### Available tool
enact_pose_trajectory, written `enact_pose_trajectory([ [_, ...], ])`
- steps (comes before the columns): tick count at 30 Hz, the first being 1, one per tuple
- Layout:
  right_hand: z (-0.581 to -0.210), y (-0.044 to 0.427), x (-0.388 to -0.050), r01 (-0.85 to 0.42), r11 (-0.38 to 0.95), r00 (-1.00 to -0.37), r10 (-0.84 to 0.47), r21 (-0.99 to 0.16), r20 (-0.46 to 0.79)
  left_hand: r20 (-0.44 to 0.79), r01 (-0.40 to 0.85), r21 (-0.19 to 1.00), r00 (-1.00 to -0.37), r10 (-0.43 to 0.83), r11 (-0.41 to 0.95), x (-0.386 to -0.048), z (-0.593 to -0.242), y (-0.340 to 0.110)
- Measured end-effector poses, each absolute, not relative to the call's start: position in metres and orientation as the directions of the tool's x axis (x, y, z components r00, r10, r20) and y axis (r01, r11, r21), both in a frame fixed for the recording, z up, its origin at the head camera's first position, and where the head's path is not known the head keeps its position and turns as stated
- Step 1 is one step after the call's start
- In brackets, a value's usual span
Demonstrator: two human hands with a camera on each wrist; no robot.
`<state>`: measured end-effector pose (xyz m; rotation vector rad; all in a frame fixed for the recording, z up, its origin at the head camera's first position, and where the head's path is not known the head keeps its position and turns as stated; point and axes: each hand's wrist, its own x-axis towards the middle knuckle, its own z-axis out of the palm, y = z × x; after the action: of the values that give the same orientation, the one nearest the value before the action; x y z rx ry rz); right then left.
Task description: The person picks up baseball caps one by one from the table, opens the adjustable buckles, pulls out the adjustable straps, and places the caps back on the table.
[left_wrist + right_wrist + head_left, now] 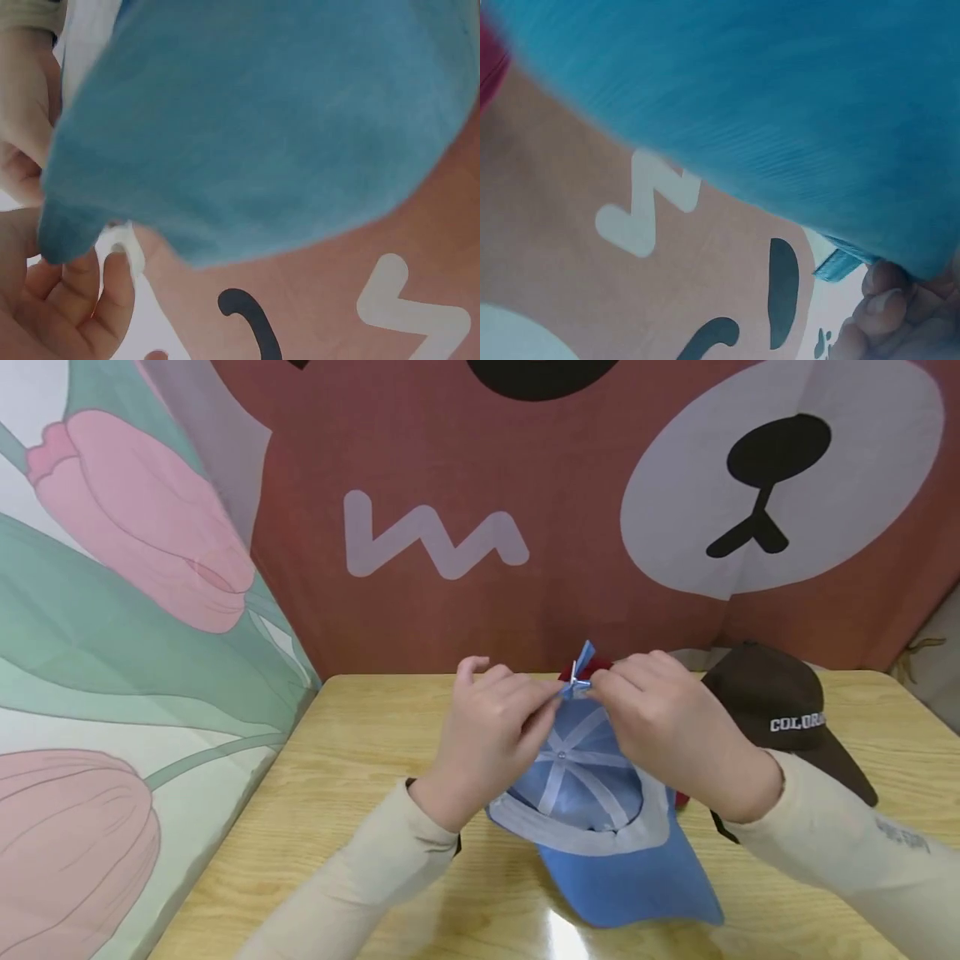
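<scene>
A light blue baseball cap (630, 881) hangs over the table with its inside facing me and its brim low. At its back edge, a blue strap (587, 652) runs through a small metal buckle (574, 677), the loose end sticking up. My left hand (487, 722) pinches the cap's back edge left of the buckle. On the other side, my right hand (667, 718) pinches the strap area beside the buckle. Both wrist views are largely filled by the crown's outside (255, 135). The strap end (838, 265) shows near the right fingertips.
A dark brown cap (757, 693) with white lettering sits at the right on the wooden table (360, 752). Something red (596, 670) is mostly hidden behind the blue cap. A bear-print cloth (450, 618) hangs behind the table, and a tulip-print one (187, 693) at the left.
</scene>
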<state>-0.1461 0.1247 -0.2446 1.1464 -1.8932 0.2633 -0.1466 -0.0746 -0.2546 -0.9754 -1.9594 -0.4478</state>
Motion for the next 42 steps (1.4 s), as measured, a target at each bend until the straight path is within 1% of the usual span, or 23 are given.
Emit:
enact_pose_trajectory([
  [2,-0.244,0.124,-0.145,-0.811,0.547,-0.207,-0.598,0.206,0.774,0.844,0.783,-0.049,-0.300,0.445,0.621,-0.145,-0.255,-0.074],
  [4,-0.244,0.124,-0.145,-0.829,0.541,-0.240,-0.575,0.143,0.782,0.855,0.782,-0.053,-0.287,0.433,0.622,-0.144,-0.256,-0.073],
  [8,-0.245,0.123,-0.143,-0.847,0.532,-0.311,-0.512,0.011,0.801,0.870,0.768,-0.082,-0.255,0.422,0.635,-0.145,-0.262,-0.068],
  [10,-0.245,0.123,-0.143,-0.844,0.535,-0.339,-0.489,-0.031,0.804,0.873,0.766,-0.087,-0.249,0.419,0.637,-0.146,-0.266,-0.067],
  [11,-0.246,0.123,-0.143,-0.841,0.539,-0.344,-0.485,-0.035,0.804,0.873,0.768,-0.079,-0.254,0.416,0.636,-0.146,-0.267,-0.066],
  [13,-0.247,0.124,-0.143,-0.838,0.545,-0.332,-0.504,-0.004,0.797,0.872,0.787,-0.036,-0.276,0.404,0.616,-0.147,-0.269,-0.067],
  [15,-0.247,0.125,-0.143,-0.836,0.546,-0.300,-0.535,0.052,0.790,0.869,0.818,0.044,-0.314,0.382,0.573,-0.148,-0.269,-0.069],
  [17,-0.247,0.125,-0.142,-0.834,0.544,-0.271,-0.549,0.091,0.791,0.868,0.842,0.091,-0.329,0.372,0.533,-0.148,-0.269,-0.072],
  [18,-0.247,0.126,-0.142,-0.836,0.541,-0.269,-0.546,0.088,0.794,0.869,0.848,0.086,-0.321,0.377,0.523,-0.148,-0.268,-0.073],
  [21,-0.246,0.126,-0.143,-0.841,0.539,-0.290,-0.509,0.038,0.811,0.874,0.853,0.039,-0.282,0.396,0.520,-0.148,-0.267,-0.074],
  [23,-0.245,0.125,-0.142,-0.836,0.548,-0.293,-0.496,0.033,0.817,0.877,0.850,0.022,-0.270,0.397,0.527,-0.148,-0.267,-0.074],
  [27,-0.245,0.125,-0.143,-0.817,0.562,-0.245,-0.535,0.125,0.809,0.879,0.857,0.105,-0.317,0.356,0.504,-0.148,-0.266,-0.074],
  [28,-0.244,0.125,-0.143,-0.816,0.562,-0.241,-0.541,0.133,0.806,0.878,0.855,0.115,-0.326,0.352,0.505,-0.147,-0.265,-0.074],
  [30,-0.244,0.126,-0.143,-0.820,0.561,-0.260,-0.539,0.111,0.801,0.874,0.851,0.117,-0.333,0.354,0.511,-0.146,-0.264,-0.074],
  [35,-0.240,0.127,-0.141,-0.824,0.566,-0.366,-0.480,-0.038,0.797,0.868,0.849,0.121,-0.342,0.361,0.514,-0.145,-0.260,-0.073],
  [37,-0.239,0.127,-0.140,-0.820,0.568,-0.392,-0.462,-0.074,0.796,0.867,0.850,0.119,-0.340,0.365,0.513,-0.145,-0.259,-0.073],
  [38,-0.239,0.127,-0.140,-0.819,0.567,-0.400,-0.457,-0.085,0.794,0.866,0.851,0.118,-0.340,0.367,0.512,-0.145,-0.259,-0.073],
  [40,-0.240,0.127,-0.140,-0.821,0.566,-0.393,-0.466,-0.074,0.793,0.864,0.851,0.119,-0.343,0.369,0.512,-0.145,-0.260,-0.074],
  [42,-0.241,0.127,-0.141,-0.826,0.563,-0.361,-0.487,-0.030,0.795,0.861,0.849,0.132,-0.354,0.366,0.512,-0.145,-0.261,-0.074],
])
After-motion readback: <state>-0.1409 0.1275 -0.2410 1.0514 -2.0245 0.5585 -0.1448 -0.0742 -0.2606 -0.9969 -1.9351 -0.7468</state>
